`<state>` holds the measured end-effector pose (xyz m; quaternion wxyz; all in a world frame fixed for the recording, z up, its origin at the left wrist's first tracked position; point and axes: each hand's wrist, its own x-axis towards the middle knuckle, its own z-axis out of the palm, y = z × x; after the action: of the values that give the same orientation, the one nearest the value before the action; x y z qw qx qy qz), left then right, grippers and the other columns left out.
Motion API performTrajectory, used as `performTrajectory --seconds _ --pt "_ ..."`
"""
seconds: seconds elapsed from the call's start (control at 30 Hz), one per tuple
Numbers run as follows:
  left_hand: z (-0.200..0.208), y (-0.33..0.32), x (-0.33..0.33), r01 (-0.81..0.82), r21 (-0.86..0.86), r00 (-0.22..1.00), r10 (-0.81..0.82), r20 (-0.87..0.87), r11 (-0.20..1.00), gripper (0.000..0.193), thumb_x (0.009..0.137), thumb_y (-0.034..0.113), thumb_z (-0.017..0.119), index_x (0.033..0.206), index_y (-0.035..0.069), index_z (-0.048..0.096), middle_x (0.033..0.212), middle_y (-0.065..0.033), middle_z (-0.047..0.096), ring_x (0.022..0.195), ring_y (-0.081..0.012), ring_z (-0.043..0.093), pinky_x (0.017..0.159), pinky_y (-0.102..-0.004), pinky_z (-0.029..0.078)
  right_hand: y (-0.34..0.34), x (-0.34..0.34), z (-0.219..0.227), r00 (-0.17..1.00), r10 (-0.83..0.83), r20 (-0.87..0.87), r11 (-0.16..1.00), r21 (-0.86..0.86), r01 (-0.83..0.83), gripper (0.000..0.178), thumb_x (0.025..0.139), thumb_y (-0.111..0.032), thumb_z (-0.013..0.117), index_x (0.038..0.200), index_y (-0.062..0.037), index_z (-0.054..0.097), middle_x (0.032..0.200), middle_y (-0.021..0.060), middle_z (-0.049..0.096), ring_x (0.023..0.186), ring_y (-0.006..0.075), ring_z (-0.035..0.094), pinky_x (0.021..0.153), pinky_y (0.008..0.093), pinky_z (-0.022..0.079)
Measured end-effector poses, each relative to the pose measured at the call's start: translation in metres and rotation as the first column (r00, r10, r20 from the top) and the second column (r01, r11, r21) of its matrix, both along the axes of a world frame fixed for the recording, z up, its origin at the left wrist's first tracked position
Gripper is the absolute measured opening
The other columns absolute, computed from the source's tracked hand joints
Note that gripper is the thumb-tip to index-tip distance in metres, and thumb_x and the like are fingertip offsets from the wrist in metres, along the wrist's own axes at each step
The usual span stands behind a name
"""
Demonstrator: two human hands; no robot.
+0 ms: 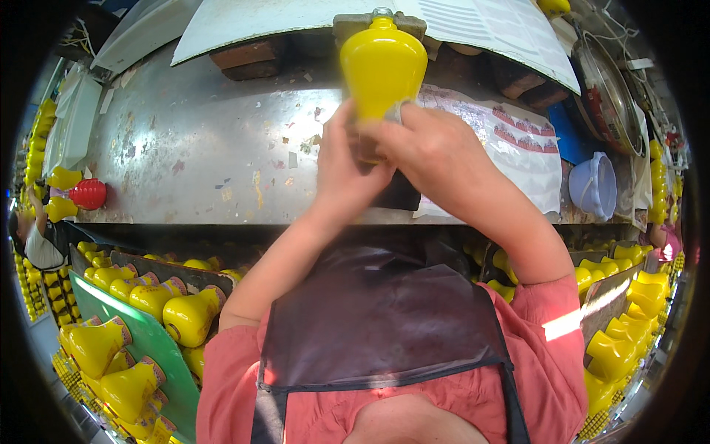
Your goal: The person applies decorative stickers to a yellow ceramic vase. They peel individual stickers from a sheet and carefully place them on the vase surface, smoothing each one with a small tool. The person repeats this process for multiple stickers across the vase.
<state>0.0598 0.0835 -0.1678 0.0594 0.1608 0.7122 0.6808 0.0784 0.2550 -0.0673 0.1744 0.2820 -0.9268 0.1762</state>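
Shirt (473, 403), hands (438, 146) around yellow vase (384, 70), lavender bucket (589, 191)

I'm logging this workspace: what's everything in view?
Held vase: one, yellow, upper centre
Other vases: many, yellow, both sides
Ribbed round item: one, red, table left
Bucket: one, lavender, right
Patterned sheet: one or more, white-and-red, right
Metal table: one, grey, centre
Board: one-plus, white, top
Green panel: one, green, lower left
Co-worker: one-plus, pale-topped, far left
Apron: one, dark maroon, lower centre
Shirt: one, pink, bottom
Left hand: one, bare, holding vase
Right hand: one, bare, at vase
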Motion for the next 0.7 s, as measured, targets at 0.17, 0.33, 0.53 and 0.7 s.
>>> performTrajectory --seconds 0.17,0.33,0.53,0.7 --pt "-0.003 -0.004 -0.003 -0.058 -0.136 0.985 0.035 -0.169 0.989 0.088 0.076 0.01 0.083 0.152 0.006 0.04 0.136 -0.0175 0.054 0.119 -0.0314 0.062 0.096 -0.041 0.055 -0.005 0.001 0.002 0.994 0.005 -0.113 0.997 0.083 0.005 0.027 0.083 -0.015 0.071 0.11 -0.0108 0.066 0.083 0.01 0.062 0.071 0.0286 0.067 0.061 0.0405 0.053" --pt "-0.008 -0.008 -0.006 -0.02 -0.117 0.975 -0.007 -0.22 0.993 0.086 0.077 0.013 0.082 0.152 0.005 0.04 0.137 -0.0169 0.054 0.119 -0.0315 0.061 0.099 -0.0421 0.053 0.009 0.014 -0.002 0.98 -0.158 -0.12 0.987 -0.02 0.157 0.039 0.083 -0.011 0.081 0.12 -0.015 0.07 0.073 0.0068 0.057 0.065 0.0273 0.062 0.057 0.0404 0.05" --pt "-0.007 -0.01 -0.008 0.066 -0.054 0.994 -0.07 -0.084 0.996 0.089 0.083 0.015 0.079 0.158 0.006 0.032 0.144 -0.0123 0.048 0.118 -0.0212 0.052 0.105 -0.0364 0.043 0.018 0.031 -0.027 0.945 -0.326 -0.039 0.942 -0.104 0.32 0.039 0.082 -0.007 0.083 0.119 -0.0109 0.072 0.079 0.0098 0.066 0.064 0.0293 0.063 0.057 0.0389 0.051" --pt "0.0 -0.008 -0.006 0.053 -0.081 0.996 -0.058 -0.065 0.995 0.09 0.08 0.012 0.075 0.159 0.008 0.031 0.145 -0.0132 0.046 0.118 -0.0225 0.051 0.105 -0.0391 0.044 0.017 0.041 -0.037 0.978 -0.174 0.112 0.926 -0.32 0.202 0.032 0.088 -0.007 0.078 0.118 -0.0068 0.068 0.1 0.0131 0.076 0.085 0.0283 0.075 0.072 0.0331 0.058"
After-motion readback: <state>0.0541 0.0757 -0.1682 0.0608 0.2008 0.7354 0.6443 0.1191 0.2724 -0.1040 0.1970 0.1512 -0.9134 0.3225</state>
